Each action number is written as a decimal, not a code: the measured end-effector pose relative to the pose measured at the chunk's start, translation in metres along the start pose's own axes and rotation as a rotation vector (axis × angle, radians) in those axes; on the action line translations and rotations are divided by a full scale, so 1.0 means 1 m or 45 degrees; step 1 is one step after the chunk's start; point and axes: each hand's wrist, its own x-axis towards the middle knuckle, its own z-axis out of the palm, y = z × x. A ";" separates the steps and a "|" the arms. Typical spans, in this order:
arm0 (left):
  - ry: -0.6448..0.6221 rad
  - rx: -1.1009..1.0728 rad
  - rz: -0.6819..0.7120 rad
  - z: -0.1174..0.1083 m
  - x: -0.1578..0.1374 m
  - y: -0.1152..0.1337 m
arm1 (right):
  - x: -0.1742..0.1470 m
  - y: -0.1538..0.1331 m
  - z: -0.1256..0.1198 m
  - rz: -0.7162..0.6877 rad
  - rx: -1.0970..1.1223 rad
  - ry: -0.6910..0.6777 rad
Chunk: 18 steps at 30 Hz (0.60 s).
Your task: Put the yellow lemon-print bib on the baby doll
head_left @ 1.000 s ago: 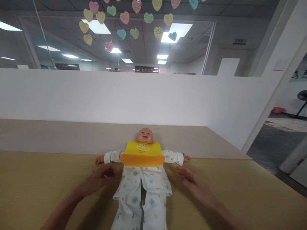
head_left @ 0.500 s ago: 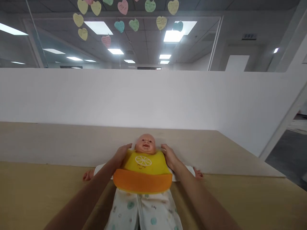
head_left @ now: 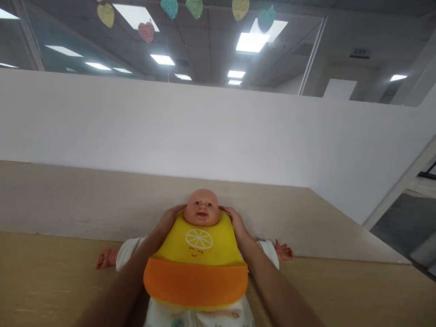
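A baby doll (head_left: 202, 206) lies face up in patterned white clothes, its arms spread to both sides. Over its chest is a yellow bib (head_left: 199, 247) with a citrus slice, a smiling face and an orange catch pocket (head_left: 195, 282) at the bottom. My left hand (head_left: 169, 220) is closed at the bib's upper edge on the left of the doll's neck. On the other side, my right hand (head_left: 235, 221) grips the bib's upper edge near the neck. The fingertips of both hands are partly hidden behind the neck and bib, as is the bib's neckband.
The doll rests on a tan wooden surface (head_left: 51, 277), with a paler raised board (head_left: 85, 200) behind it. Beyond stands a white wall (head_left: 204, 131) topped by glass with heart-shaped notes (head_left: 146, 32). An opening shows at the far right.
My hands have moved inward, up against the doll's neck at the bib's top corners, and their fingertips have gone behind. The view has tilted down and come closer to the doll.
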 end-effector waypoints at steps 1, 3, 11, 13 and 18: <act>-0.034 -0.070 -0.016 0.000 -0.003 -0.001 | -0.004 0.001 0.001 -0.027 0.014 0.007; -0.127 -0.192 -0.054 0.000 -0.009 -0.005 | -0.013 0.002 0.001 -0.043 0.041 0.019; -0.149 -0.269 0.005 -0.010 -0.052 -0.028 | -0.058 0.013 -0.009 -0.113 0.044 -0.066; -0.166 -0.264 -0.006 -0.013 -0.060 -0.037 | -0.072 0.017 -0.012 -0.122 0.032 -0.095; -0.177 -0.349 -0.008 -0.017 -0.076 -0.067 | -0.107 0.026 -0.021 -0.176 -0.104 -0.090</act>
